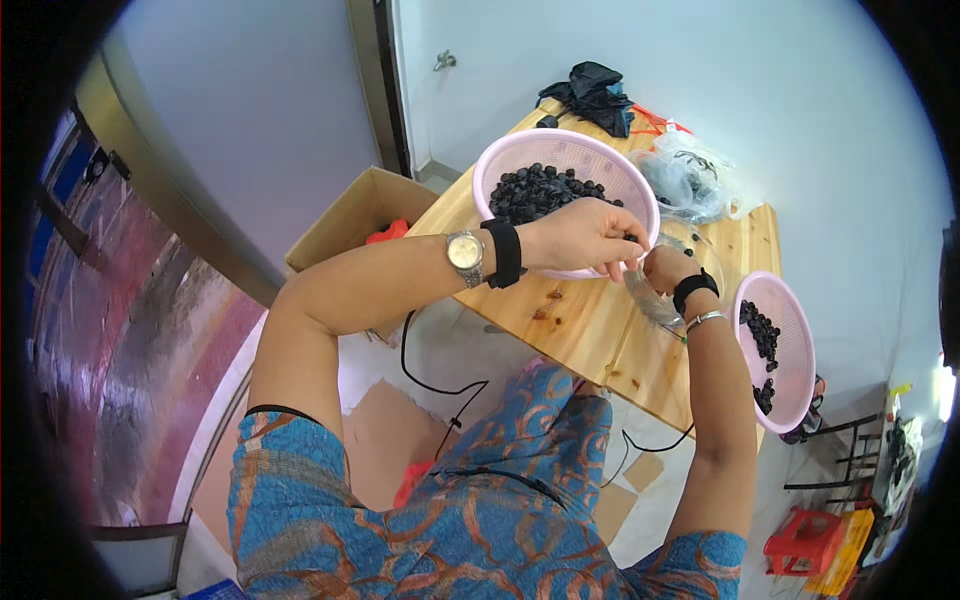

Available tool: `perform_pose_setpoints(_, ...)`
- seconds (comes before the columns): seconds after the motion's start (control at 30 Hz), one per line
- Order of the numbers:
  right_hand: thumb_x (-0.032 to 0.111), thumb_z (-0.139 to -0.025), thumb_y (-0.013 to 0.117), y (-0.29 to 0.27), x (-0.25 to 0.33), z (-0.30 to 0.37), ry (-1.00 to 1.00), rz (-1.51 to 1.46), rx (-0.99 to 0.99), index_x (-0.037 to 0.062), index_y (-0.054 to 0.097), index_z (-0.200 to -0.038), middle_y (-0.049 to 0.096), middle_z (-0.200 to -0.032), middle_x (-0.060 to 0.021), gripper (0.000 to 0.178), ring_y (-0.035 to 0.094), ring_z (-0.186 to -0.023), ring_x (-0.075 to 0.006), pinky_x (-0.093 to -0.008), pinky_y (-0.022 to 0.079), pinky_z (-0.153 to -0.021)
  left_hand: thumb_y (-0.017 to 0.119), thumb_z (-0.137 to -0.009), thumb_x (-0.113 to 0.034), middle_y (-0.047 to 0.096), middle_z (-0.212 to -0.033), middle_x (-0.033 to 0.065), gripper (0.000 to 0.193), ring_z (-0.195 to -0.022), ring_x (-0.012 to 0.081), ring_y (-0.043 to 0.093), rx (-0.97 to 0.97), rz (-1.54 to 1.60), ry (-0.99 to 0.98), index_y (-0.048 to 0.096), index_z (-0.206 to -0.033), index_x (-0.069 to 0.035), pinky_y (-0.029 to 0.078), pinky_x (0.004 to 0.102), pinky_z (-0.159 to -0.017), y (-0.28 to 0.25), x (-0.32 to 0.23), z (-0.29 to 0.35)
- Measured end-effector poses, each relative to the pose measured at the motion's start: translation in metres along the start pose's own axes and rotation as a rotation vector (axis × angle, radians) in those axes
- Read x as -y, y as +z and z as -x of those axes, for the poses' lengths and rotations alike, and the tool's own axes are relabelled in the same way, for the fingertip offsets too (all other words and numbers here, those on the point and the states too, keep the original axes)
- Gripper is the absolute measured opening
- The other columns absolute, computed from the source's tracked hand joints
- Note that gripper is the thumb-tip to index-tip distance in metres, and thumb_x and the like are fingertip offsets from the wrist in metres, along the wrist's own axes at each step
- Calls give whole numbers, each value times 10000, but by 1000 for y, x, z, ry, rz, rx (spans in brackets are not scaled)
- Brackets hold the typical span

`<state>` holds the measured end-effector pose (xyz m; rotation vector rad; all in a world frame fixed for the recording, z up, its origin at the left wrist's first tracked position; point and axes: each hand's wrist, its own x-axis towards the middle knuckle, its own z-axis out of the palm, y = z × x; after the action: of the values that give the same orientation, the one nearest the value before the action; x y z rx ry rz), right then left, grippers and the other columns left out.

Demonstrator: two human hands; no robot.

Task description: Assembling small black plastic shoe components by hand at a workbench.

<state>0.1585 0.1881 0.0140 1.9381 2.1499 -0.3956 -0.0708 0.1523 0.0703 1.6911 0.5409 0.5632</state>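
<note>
My left hand (582, 236) reaches over the near right rim of a pink mesh basket (615, 160) on the wooden table. Its fingers pinch a small black piece (630, 238). Many similar black pieces (540, 192) lie heaped in that basket. Close beside the left fingertips, my right hand (670, 268) is curled closed above a clear plastic container (655, 305). What the right fingers hold, if anything, is hidden. A second pink basket (798, 345), with fewer black pieces (762, 335) in it, is at the table's right edge.
At the table's back lie a black plastic bag (597, 98) and clear plastic bags (690, 180). An open cardboard box (345, 215) stands left of the wooden table (560, 320). Black cables (440, 388) hang below its front edge. Red stools (803, 540) are at lower right.
</note>
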Motion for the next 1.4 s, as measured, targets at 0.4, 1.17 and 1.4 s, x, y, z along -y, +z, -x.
perform_pose_setpoints(0.4, 54, -669, 599, 3, -19, -2, 18, -307, -69, 17, 644, -709, 631, -619, -90, 71, 615, -535, -162, -299, 480, -490, 488, -869, -66, 599, -848, 91, 150, -698, 117, 603, -10, -87, 178, 498, -990, 22, 477, 231, -638, 19, 27, 15)
perform_pose_setpoints(1.17, 86, -873, 537, 22, -10, 110, -310, -1783, -309, 15, 580, -992, 638, -909, -72, 145, 612, -721, -86, -168, 503, -568, 512, -886, -60, 585, -1042, 55, 212, -876, 87, 567, -259, 994, -45, 538, -1095, -36, 487, 213, -762, 100, 55, 33)
perform_pose_setpoints(1.4, 74, -861, 558, 27, 1, 134, -285, -1913, -396, 26, 594, -977, 624, -857, -41, 130, 583, -701, -67, -168, 488, -555, 517, -884, -61, 590, -1029, 56, 258, -865, 88, 575, -334, 1037, 27, 526, -1139, -23, 489, 212, -770, 109, 55, 29)
